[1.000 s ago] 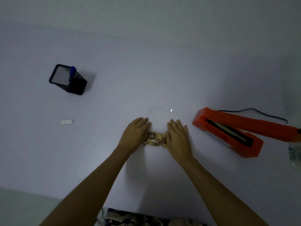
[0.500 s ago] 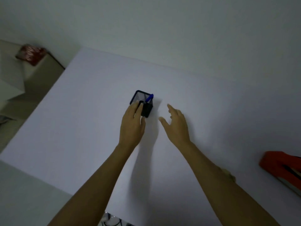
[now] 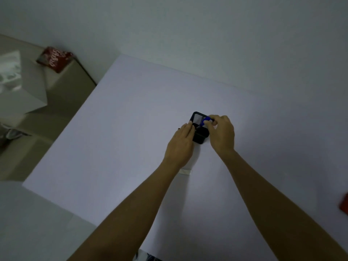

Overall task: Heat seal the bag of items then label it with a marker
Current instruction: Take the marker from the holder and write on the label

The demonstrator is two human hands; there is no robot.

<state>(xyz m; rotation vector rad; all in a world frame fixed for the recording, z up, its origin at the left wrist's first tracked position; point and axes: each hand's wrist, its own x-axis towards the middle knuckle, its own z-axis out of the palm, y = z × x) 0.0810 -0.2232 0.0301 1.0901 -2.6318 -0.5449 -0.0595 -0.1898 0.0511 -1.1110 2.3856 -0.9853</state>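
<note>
Two hands meet at the black mesh holder (image 3: 200, 129), centre frame on the white tabletop (image 3: 131, 147). Lift the blue marker (image 3: 205, 120) straight up while you steady the holder. Your right hand (image 3: 222, 135) pinches the marker's top; your left hand (image 3: 181, 146) rests straight-fingered against the holder. The bag is out of view.

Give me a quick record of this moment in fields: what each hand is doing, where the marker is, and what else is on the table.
left hand: straight fingers rest against the side of the black mesh holder
right hand: pinches the top of the blue marker
blue marker: standing in the holder
white table: also holds a small white strip
red object: at the right edge, mostly cut off
bag: not in view
</note>
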